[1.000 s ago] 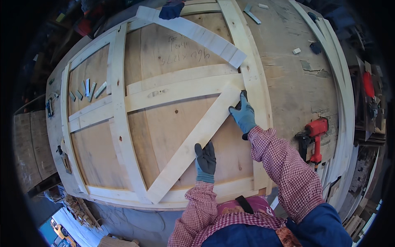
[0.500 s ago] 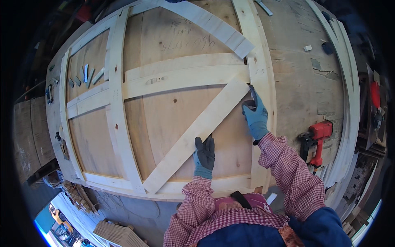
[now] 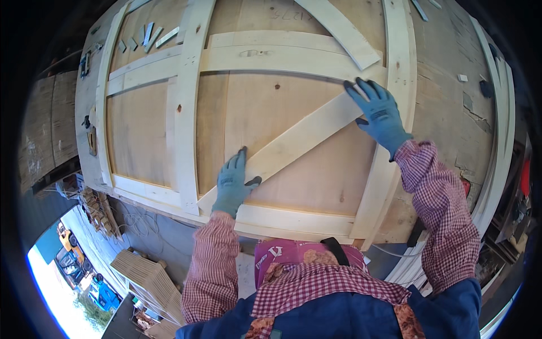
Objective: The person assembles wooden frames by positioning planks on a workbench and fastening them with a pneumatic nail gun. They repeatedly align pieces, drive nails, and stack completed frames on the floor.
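Note:
A pale diagonal wooden board (image 3: pixel 307 135) lies across the lower right section of a framed plywood panel (image 3: pixel 291 104). My left hand (image 3: pixel 230 183), in a blue-grey glove, straddles the board near its lower end, fingers along one edge and thumb along the other. At the upper end, my right hand (image 3: pixel 381 116), gloved alike, spreads its fingers over the tip, with the thumb at the lower edge. That tip is partly hidden under the glove, close to the corner of the crossbar (image 3: pixel 282 59) and the right upright (image 3: pixel 398 53).
Another slanted board (image 3: pixel 341 31) lies in the section above. Several small metal strips (image 3: pixel 148 35) rest on the panel's upper left. Long white slats (image 3: pixel 499 113) line the table's right side. A red tool (image 3: pixel 466 186) peeks out beside my right sleeve. A slatted wooden stack (image 3: pixel 148 277) stands lower left.
My left hand has gone from palm-up beside the board's middle to gripping it near the lower end. My right hand has moved over the upper tip. The view has shifted, so the panel appears higher.

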The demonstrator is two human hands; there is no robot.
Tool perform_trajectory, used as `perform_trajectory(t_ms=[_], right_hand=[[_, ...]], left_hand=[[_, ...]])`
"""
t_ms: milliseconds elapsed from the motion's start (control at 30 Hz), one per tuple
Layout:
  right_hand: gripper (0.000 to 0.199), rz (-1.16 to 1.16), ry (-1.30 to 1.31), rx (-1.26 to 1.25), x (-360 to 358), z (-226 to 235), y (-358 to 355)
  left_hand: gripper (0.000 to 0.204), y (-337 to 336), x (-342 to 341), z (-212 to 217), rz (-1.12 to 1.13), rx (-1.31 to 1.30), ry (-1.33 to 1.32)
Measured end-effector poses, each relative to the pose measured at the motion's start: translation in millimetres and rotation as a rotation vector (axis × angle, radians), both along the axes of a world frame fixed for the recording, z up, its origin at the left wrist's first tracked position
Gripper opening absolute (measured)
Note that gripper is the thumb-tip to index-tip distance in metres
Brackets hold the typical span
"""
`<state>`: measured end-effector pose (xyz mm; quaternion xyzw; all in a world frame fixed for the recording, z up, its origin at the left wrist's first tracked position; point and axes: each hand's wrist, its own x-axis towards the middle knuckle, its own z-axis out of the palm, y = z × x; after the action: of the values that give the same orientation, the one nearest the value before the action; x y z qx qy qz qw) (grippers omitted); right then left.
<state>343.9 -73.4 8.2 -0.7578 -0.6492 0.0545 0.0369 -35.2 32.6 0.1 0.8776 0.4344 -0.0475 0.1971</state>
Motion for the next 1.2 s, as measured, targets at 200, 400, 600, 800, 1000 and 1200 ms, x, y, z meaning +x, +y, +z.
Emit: perform_trajectory(t_ms=[200,400,600,800,1000,1200], right_hand=[[0.063,0.288,-0.227,-0.311,4,-13,40],[0.04,0.088,-0.251,0.099,-9,-30,-18],[0.054,0.001,-0.172,0.159,-17,-19,1],[0.064,-0.065,-0.21,-0.226,-13,-44,4],[0.083,-0.145,-0.092,-0.383,-39,-21,9],[0.08,-0.183,-0.186,-0.558,-51,-8,40]], left_hand=[[0.035,-13,3,13,0.059,-0.064,-0.07],[0.023,-66,3,6,-0.066,0.375,-0.325],[0.038,-75,-2,-4,0.026,0.399,-0.278],[0.082,-53,20,-25,-0.022,0.086,-0.176],[0.081,-79,-36,-25,0.081,0.106,-0.272],[0.073,-101,-122,-24,0.59,0.228,-0.15]])
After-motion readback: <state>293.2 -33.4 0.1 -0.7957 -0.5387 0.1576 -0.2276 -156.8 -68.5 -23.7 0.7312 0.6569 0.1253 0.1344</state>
